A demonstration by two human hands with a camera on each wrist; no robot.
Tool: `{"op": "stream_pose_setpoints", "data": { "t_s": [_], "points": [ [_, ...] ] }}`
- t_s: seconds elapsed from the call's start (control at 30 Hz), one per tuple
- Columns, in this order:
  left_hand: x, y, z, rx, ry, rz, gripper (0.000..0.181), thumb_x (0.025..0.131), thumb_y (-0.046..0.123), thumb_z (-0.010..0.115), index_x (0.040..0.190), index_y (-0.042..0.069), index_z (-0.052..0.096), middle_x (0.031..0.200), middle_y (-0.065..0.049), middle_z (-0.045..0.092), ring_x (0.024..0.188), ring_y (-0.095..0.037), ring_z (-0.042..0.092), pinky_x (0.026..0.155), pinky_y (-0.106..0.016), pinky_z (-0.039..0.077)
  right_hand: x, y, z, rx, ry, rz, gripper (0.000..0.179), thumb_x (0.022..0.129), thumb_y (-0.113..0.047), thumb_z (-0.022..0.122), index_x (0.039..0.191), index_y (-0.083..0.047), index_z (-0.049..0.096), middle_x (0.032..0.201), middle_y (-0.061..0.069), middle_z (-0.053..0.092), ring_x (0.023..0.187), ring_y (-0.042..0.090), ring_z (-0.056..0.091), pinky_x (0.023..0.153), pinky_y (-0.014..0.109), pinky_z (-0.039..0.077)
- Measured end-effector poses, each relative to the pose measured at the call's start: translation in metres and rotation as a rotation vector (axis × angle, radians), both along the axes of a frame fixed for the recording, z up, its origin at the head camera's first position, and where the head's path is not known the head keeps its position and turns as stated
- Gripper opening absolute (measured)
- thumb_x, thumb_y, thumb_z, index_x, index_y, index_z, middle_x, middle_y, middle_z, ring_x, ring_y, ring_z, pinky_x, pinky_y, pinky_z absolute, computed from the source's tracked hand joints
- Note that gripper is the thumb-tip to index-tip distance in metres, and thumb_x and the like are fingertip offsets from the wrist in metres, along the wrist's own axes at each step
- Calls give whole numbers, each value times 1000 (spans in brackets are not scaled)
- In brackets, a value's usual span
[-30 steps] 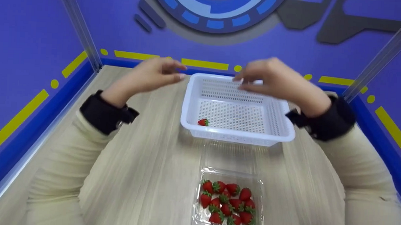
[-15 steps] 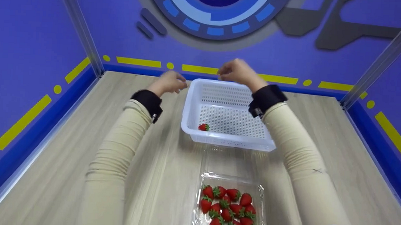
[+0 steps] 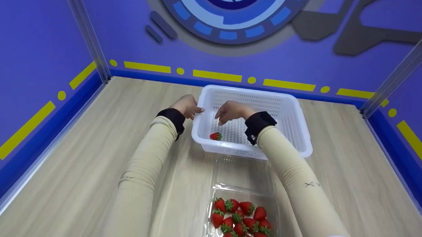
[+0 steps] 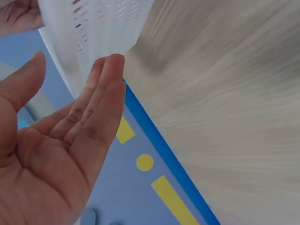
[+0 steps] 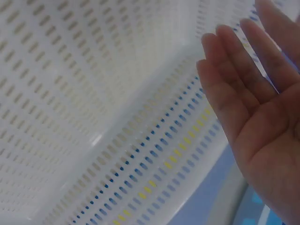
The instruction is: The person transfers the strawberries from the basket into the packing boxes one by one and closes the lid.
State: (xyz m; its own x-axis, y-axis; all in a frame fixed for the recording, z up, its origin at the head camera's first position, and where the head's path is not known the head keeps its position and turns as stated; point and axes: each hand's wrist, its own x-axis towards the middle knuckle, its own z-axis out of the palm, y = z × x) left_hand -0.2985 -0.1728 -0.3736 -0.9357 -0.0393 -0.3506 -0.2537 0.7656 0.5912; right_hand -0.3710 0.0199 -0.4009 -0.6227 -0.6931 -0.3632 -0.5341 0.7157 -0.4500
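Note:
A white perforated basket [image 3: 252, 151] stands on the table, with one strawberry [image 3: 216, 136] lying in its front left corner. At the basket's left side is my left hand [image 3: 187, 106], thumb near the rim and the other fingers outside the wall. The left wrist view shows those fingers of the left hand [image 4: 61, 145] nearly straight, with a gap to the thumb; contact with the wall is unclear. My right hand [image 3: 233, 111] reaches down inside the basket, above and behind the strawberry. Its fingers [image 5: 225, 86] are extended and hold nothing.
Nearer the front, a clear plastic clamshell box [image 3: 280, 214] holds several strawberries [image 3: 240, 229], its transparent lid [image 3: 242, 173] folded back toward the basket. Blue panels [image 3: 288, 61] with yellow marks wall off the table's back and sides.
Both hands have come down and closer together. The left moved from above to the basket's left side; the right moved left and down into the basket. The strawberry stays in its corner.

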Motion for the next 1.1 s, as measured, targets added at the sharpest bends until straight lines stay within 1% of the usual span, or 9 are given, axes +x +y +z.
{"op": "stream_pose_setpoints", "data": {
  "t_s": [0.1,0.23,0.33,0.53,0.63,0.77,0.87,1.0,1.1],
  "points": [
    [-2,2,-3,29,-7,26,36,100,18,67,122,-11,66,90,-20,74,56,-13,59,76,-34,64,4,-4,-5,92,-49,14,39,94,-18,74,132,-6,69,128,16,73,119,30,68,108,44,55],
    [-4,4,-5,98,-31,78,36,99,14,67,119,-15,65,59,-6,57,43,-9,55,63,-30,64,8,-9,-11,171,-97,53,45,94,-18,73,137,-9,65,133,16,70,124,32,67,109,44,54],
    [-7,4,-7,135,-69,117,37,100,16,66,121,-15,64,54,-3,54,41,-8,55,58,-26,63,9,-11,-14,190,-98,90,48,94,-18,74,139,-9,63,135,18,68,126,32,66,109,43,54],
    [-14,4,-11,119,-100,168,34,100,19,67,116,-11,69,64,-7,61,49,-13,60,72,-32,66,12,-13,-17,167,-121,110,45,93,-14,74,136,-6,65,133,19,70,123,29,67,106,39,56],
    [-41,-4,-40,104,-91,170,32,97,22,71,105,-9,70,69,-13,68,55,-18,66,67,-34,65,14,-15,-18,159,-103,135,40,91,-11,75,131,-5,69,128,18,72,113,22,69,101,34,58],
    [-95,-21,-100,-6,-25,149,36,92,30,77,92,-5,69,69,-13,69,57,-22,69,55,-32,60,16,-18,-20,163,-59,180,34,89,-9,75,123,-5,73,122,17,75,97,13,66,94,30,59],
    [-118,-26,-124,-98,-2,133,38,90,35,78,100,-1,71,79,-11,72,69,-23,71,62,-33,62,19,-20,-21,171,-46,185,32,89,-8,76,120,-4,75,118,17,76,90,10,62,90,27,58],
    [-124,-28,-128,-156,-23,100,47,88,41,79,112,1,72,100,-13,75,89,-26,73,78,-32,62,21,-22,-24,171,-30,193,31,88,-7,76,118,-3,75,115,17,76,86,10,60,81,21,54],
    [-126,-28,-130,-153,-13,103,48,86,42,82,108,1,72,96,-13,74,83,-25,72,72,-31,62,23,-24,-25,167,-24,200,30,88,-6,75,118,-2,75,116,18,76,86,10,60,79,20,52]
  ]
}}
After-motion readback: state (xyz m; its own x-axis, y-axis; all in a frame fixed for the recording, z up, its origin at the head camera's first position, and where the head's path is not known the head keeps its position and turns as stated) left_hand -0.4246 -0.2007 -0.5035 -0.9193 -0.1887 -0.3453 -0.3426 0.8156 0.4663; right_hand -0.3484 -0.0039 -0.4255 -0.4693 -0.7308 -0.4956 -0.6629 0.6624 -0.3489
